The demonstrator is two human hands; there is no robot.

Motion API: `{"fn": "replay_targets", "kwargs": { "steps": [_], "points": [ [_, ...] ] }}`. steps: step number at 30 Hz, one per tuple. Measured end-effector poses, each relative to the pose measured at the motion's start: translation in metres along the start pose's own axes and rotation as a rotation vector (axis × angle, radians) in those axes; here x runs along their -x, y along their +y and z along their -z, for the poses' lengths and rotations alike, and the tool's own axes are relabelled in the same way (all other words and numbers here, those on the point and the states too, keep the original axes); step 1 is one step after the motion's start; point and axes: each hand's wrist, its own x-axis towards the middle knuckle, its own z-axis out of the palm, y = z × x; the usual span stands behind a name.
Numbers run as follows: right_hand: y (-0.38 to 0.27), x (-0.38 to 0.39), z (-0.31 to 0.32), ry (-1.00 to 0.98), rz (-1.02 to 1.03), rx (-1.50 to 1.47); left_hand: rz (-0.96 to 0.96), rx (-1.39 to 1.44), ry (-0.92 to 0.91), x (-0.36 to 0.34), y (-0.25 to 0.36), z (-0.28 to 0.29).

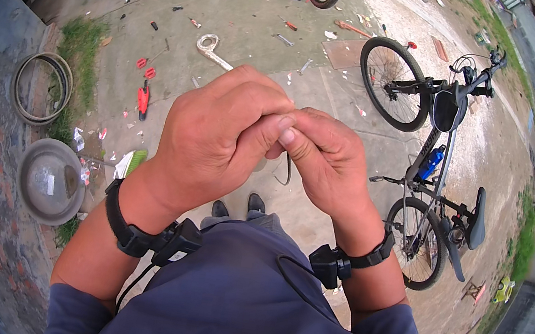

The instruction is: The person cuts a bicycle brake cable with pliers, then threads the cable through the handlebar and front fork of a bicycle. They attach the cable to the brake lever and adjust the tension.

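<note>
— Hands?

— My left hand (219, 138) and right hand (325, 158) are pressed together at chest height, thumbs meeting — both pinched shut on a thin dark cable (286, 170) whose short end dangles just below them.

— Around you?

— A black bicycle (432, 165) stands to my right. A metal basin (52, 180) and a tyre (41, 88) lie at my left, red pliers (143, 100) near them on the concrete.
</note>
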Motion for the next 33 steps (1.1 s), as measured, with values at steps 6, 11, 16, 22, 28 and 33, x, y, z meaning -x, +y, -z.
{"fn": "replay_targets", "kwargs": {
  "steps": [6,11,16,22,28,33],
  "points": [
    [0.009,0.000,0.004,0.020,0.004,0.087,0.135,0.136,-0.099,0.004,-0.017,-0.001],
    [0.016,0.004,0.002,0.079,-0.094,0.048,0.421,0.317,-0.154,0.011,-0.021,0.000],
    [0.025,-0.001,0.001,0.110,-0.161,-0.059,0.395,0.318,-0.223,0.006,-0.039,-0.001],
    [0.033,-0.014,0.025,0.176,-0.174,-0.010,0.493,0.535,-0.268,-0.016,-0.062,-0.035],
    [0.067,-0.046,0.071,0.194,-0.186,0.030,0.527,0.576,-0.296,-0.059,-0.105,-0.078],
    [0.100,-0.076,0.137,0.215,-0.192,0.034,0.544,0.549,-0.342,-0.119,-0.144,-0.129]
  ]
}}
